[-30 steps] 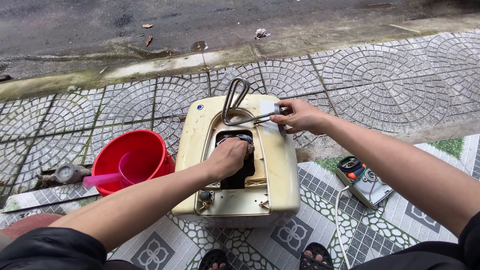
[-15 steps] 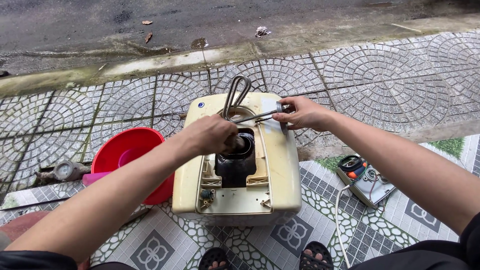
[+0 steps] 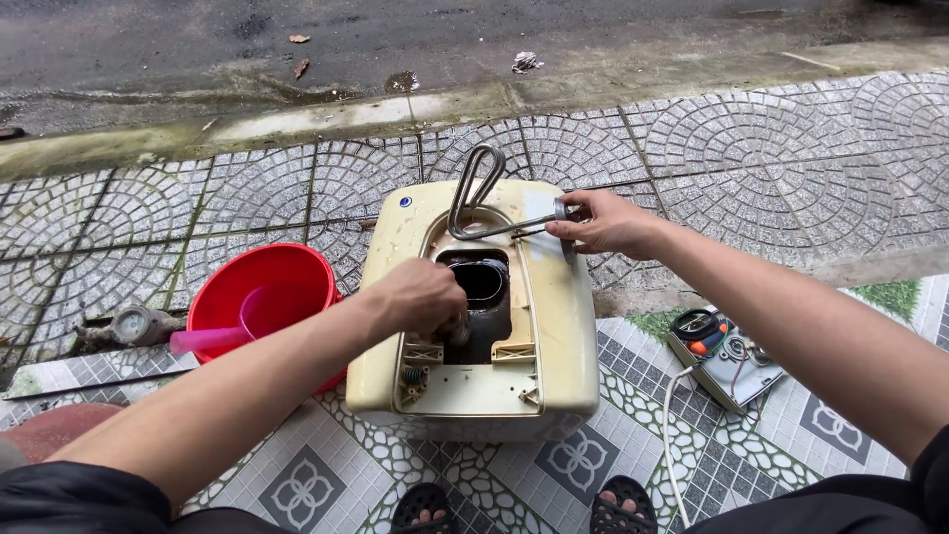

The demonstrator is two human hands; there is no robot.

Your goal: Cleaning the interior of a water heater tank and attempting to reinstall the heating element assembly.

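Observation:
A cream water heater casing [image 3: 563,326] lies flat on the tiled pavement, with a dark oval opening [image 3: 484,282] in its middle. My right hand [image 3: 603,222] grips the base end of a bent metal heating element [image 3: 474,188], whose loop lies over the casing's far end. My left hand [image 3: 420,297] rests at the opening's lower left rim. Its fingers curl downward and the tips are hidden, so I cannot tell whether they pinch anything there.
A red bucket [image 3: 247,287] with a pink scoop [image 3: 227,331] stands to the left of the casing, beside a water meter [image 3: 133,324]. A grey box with cables [image 3: 727,356] and a white cord [image 3: 672,425] lie to the right. My sandalled feet [image 3: 425,504] are below, and the curb [image 3: 326,114] is beyond.
My left hand came out of the opening, rose toward its far edge, then dropped back to the lower left rim. My right hand has kept its hold on the heating element.

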